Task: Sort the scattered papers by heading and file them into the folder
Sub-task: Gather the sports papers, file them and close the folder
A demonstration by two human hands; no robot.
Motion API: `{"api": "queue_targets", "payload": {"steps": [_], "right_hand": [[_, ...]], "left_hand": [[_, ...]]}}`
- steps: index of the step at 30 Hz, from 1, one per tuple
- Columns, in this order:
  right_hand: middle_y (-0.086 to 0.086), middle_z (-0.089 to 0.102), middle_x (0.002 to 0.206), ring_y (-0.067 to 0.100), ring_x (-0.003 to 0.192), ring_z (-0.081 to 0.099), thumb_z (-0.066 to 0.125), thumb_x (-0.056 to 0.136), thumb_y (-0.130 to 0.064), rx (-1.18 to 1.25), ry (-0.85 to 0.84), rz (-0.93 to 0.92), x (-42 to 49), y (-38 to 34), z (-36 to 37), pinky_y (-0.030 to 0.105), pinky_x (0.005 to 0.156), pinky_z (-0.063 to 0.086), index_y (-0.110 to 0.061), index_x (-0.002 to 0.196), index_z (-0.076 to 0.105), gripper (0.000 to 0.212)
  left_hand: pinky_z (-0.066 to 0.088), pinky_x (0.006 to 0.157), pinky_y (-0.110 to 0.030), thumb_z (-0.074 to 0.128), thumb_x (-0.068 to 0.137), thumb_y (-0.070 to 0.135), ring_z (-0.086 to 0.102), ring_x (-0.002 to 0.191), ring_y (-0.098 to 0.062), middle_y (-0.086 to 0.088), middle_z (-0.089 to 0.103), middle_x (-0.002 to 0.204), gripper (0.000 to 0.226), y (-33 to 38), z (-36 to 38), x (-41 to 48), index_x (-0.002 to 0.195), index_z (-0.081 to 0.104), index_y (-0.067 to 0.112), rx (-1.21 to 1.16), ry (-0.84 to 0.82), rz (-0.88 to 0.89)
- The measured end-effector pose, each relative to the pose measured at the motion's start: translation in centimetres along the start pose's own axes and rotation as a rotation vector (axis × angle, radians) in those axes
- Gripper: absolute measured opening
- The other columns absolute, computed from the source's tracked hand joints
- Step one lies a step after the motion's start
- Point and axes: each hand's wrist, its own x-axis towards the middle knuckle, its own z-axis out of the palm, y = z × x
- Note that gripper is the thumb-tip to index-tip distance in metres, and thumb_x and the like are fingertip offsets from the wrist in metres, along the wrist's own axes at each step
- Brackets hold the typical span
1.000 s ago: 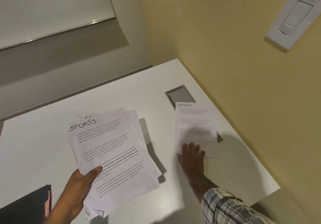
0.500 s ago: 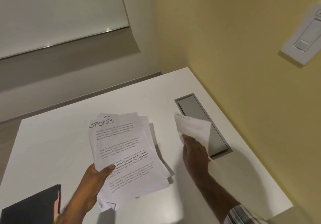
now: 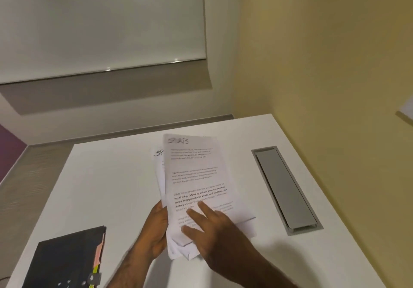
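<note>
A stack of white printed papers [image 3: 196, 176] headed "SPORTS" is held above the middle of the white table [image 3: 111, 187]. My left hand [image 3: 154, 232] grips the stack's lower left edge from beneath. My right hand [image 3: 214, 232] lies on the top sheet with fingers spread, pressing it onto the stack. A second "SP" heading peeks out at the stack's upper left. The black folder [image 3: 67, 263], with coloured tabs along its right edge, lies at the table's near left corner.
A grey metal cable hatch [image 3: 283, 187] is set into the table at the right, beside the yellow wall [image 3: 324, 64]. A window blind [image 3: 100, 24] hangs behind the table. The floor shows past the table's left edge.
My right hand lifted the single SPORTS sheet off the table by the hatch and brought it left onto the stack in my left hand. The view tilted upward and left.
</note>
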Motion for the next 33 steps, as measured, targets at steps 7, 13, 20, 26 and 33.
{"api": "queue_targets", "payload": {"steps": [7, 13, 20, 26, 33], "right_hand": [[-0.011, 0.071, 0.121, 0.014, 0.114, 0.065, 0.04, 0.096, -0.073, 0.233, 0.233, 0.418, 2.7, 0.7, -5.8, 0.033, 0.1, 0.048, -0.03, 0.116, 0.073, 0.058], [0.006, 0.07, 0.129, 0.024, 0.114, 0.069, 0.08, 0.087, -0.032, 1.26, -0.054, 1.166, 3.4, 8.3, -8.1, 0.039, 0.098, 0.051, -0.017, 0.147, 0.049, 0.069], [0.014, 0.074, 0.122, 0.036, 0.112, 0.071, 0.059, 0.097, 0.004, 1.492, -0.023, 1.051, 1.3, 6.6, -5.0, 0.054, 0.104, 0.052, -0.004, 0.128, 0.066, 0.033], [0.001, 0.079, 0.113, 0.021, 0.103, 0.075, 0.069, 0.095, -0.007, 1.272, 0.045, 1.014, 0.3, 4.8, -3.3, 0.037, 0.091, 0.059, -0.018, 0.12, 0.071, 0.028], [-0.012, 0.075, 0.107, 0.004, 0.097, 0.071, 0.067, 0.097, -0.015, 1.094, 0.132, 1.022, -1.0, 3.9, -2.2, 0.018, 0.078, 0.054, -0.039, 0.104, 0.065, 0.026]], "left_hand": [[0.056, 0.092, -0.047, 0.057, 0.094, 0.007, 0.069, 0.107, -0.038, -0.029, 0.066, 0.124, 0.034, 0.6, -0.4, -1.6, 0.124, 0.064, -0.005, -0.068, -0.092, 0.04], [0.049, 0.104, -0.053, 0.049, 0.103, 0.017, 0.066, 0.114, -0.038, -0.029, 0.062, 0.133, 0.032, 0.7, -1.0, -2.2, 0.125, 0.067, 0.003, 0.024, -0.099, 0.05], [0.048, 0.105, -0.057, 0.058, 0.1, 0.042, 0.07, 0.114, -0.034, -0.012, 0.073, 0.123, 0.042, 0.5, -1.4, -2.1, 0.131, 0.065, 0.015, 0.232, -0.042, 0.113], [0.061, 0.082, -0.035, 0.071, 0.093, 0.023, 0.076, 0.097, -0.021, -0.002, 0.079, 0.106, 0.024, -0.5, -1.3, -1.7, 0.117, 0.07, 0.017, 0.417, 0.074, 0.202], [0.055, 0.079, -0.015, 0.065, 0.093, -0.003, 0.07, 0.101, -0.002, 0.013, 0.075, 0.112, 0.041, -2.1, -1.1, -2.0, 0.12, 0.063, 0.028, 0.363, 0.131, 0.366]]}}
